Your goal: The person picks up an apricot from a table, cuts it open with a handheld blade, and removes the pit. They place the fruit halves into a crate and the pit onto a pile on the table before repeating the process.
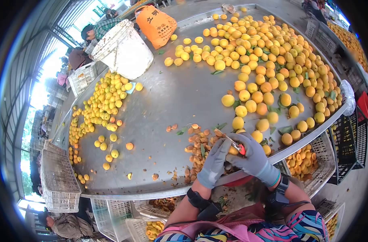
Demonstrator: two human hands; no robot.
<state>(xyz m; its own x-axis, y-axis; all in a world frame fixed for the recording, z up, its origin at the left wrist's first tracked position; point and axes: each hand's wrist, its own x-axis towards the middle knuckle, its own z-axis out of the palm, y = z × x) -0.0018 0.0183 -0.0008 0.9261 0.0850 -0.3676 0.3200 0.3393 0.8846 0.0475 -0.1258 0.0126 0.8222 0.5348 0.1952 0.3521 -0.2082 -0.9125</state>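
Observation:
Both of my hands wear grey gloves and meet at the near edge of the metal table. My right hand (252, 155) is closed around a small metal tool (234, 143) with a red handle; its exact kind is hard to make out. My left hand (215, 162) is closed against an apricot (233, 151), which shows between the two hands and is partly covered by fingers. A pile of brown apricot stones (198, 148) lies beside my left hand. Whole apricots (262, 125) with green leaves lie just beyond my right hand.
A large heap of apricots (272, 52) covers the table's far right; another heap (105, 94) lies left. A white bucket (125, 52) and orange bag (155, 26) stand at the back. Crates, one holding halved apricots (301, 163), stand below the raised table rim (139, 196). Other people work at the left.

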